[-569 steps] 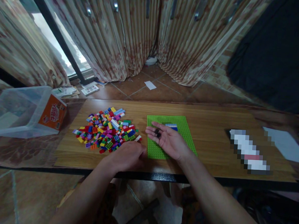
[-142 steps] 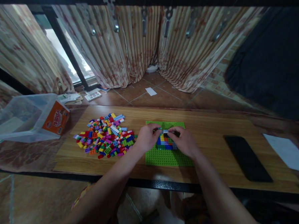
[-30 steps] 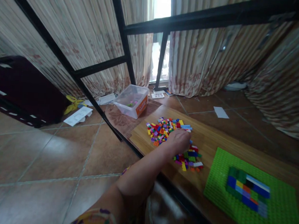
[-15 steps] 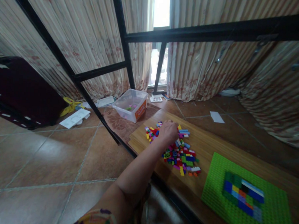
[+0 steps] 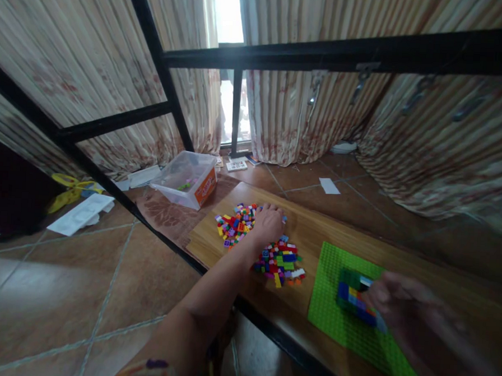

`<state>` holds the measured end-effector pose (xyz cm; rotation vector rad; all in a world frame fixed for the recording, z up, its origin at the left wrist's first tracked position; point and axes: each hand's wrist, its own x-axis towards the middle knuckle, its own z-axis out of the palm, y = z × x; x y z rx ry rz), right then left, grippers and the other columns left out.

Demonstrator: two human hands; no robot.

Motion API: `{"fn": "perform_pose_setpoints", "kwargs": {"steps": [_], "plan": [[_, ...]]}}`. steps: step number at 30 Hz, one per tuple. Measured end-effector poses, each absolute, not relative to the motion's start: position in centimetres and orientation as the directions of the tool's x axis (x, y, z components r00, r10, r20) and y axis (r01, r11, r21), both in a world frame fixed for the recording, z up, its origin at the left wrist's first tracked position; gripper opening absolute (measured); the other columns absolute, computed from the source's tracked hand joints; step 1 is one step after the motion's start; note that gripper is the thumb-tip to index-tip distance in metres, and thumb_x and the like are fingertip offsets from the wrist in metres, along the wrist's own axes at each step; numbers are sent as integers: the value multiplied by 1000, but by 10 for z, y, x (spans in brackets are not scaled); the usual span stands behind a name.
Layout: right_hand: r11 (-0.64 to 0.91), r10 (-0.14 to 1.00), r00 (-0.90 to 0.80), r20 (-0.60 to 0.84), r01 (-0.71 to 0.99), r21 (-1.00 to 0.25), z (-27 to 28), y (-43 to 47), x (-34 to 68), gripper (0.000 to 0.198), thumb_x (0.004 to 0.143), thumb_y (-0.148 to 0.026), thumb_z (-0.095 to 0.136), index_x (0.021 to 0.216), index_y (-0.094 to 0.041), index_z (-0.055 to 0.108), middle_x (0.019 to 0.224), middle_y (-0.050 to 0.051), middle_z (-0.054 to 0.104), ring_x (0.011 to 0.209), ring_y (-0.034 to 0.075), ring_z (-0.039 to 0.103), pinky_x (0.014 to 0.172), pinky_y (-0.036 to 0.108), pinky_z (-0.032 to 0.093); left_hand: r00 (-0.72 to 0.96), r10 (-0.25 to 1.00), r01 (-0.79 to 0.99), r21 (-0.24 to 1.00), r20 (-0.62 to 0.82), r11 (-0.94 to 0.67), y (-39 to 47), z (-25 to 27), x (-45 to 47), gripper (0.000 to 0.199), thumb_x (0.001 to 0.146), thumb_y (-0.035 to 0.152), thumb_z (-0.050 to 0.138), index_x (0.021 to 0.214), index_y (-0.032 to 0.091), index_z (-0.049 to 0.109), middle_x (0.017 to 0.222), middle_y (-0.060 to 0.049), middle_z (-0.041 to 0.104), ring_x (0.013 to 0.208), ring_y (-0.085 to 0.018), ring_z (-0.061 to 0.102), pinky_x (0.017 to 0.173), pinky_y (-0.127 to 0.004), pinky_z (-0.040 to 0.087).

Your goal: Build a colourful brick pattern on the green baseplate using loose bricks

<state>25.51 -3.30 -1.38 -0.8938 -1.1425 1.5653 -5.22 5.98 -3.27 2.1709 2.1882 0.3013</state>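
Head view: your left hand [image 5: 268, 223] covers part of the pile [image 5: 277, 260]; your blurred right hand [image 5: 411, 308] is nearer the block [image 5: 351, 300], which lies left of its fingers on the plate [image 5: 324, 304], slanting far-left to near-right. You cannot tell either hand's grip.

We find the right hand [image 5: 390, 299] blurred, masking part of the brick build [image 5: 351, 295]. The left hand [image 5: 269, 222] hides part of the brick pile [image 5: 278, 261]; we cannot tell whether it grips anything. The bottom edge crops the green baseplate [image 5: 328, 282].
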Motion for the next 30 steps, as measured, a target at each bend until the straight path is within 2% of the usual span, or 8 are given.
{"fn": "perform_pose_setpoints", "kwargs": {"steps": [2, 6, 12, 18, 25, 30], "plan": [[-87, 963, -270, 7, -334, -939, -1, -20, 234, 29, 79, -43, 68, 103, -29, 74, 87, 6, 66, 77, 18, 60, 68, 29, 54, -3, 996, 988, 152, 89, -11, 58, -30, -51, 25, 88, 24, 50, 103, 14, 66, 112, -12, 65, 111, -27, 53, 95, -42, 44], [-91, 956, -292, 13, -338, -937, 9, -15, 218, 30, 79, -45, 68, 102, -28, 75, 84, 5, 64, 73, 17, 57, 66, 29, 52, 17, 996, 987, 158, 86, -31, 52, -25, -44, 22, 84, 24, 55, 98, 14, 68, 107, -12, 67, 108, -28, 55, 94, -40, 46], [-103, 944, -329, -10, -265, -959, 2, -18, 213, 26, 83, -44, 64, 103, -31, 74, 86, 5, 64, 76, 18, 56, 67, 31, 51, 46, 996, 981, 182, 81, -60, 41, -18, -36, 22, 80, 20, 58, 99, 16, 70, 106, -11, 68, 105, -28, 58, 93, -42, 46], [-136, 952, -301, -49, -276, -951, 3, -15, 214, 27, 79, -44, 69, 100, -28, 76, 86, 3, 65, 77, 16, 57, 69, 28, 50, 82, 996, 975, 207, 23, -85, 39, -8, -39, 23, 80, 16, 55, 96, 13, 72, 101, -14, 70, 100, -25, 63, 91, -32, 48], [-132, 948, -316, -40, -278, -951, 8, -19, 219, 25, 80, -43, 70, 99, -27, 75, 83, 2, 65, 73, 14, 56, 69, 28, 50, 30, 997, 979, 203, -67, -16, 42, -9, -46, 28, 78, 11, 54, 97, 16, 74, 97, -13, 74, 96, -25, 68, 86, -30, 50], [-73, 975, -222, -11, -274, -959, 15, -16, 231, 22, 79, -41, 69, 96, -28, 75, 84, 2, 66, 71, 14, 58, 68, 30, 51, 3, 1000, 971, 237, 5, -4, 42, -6, -49, 34, 80, 11, 50, 104, 19, 73, 102, -11, 75, 100, -26, 68, 89, -33, 50]]}}
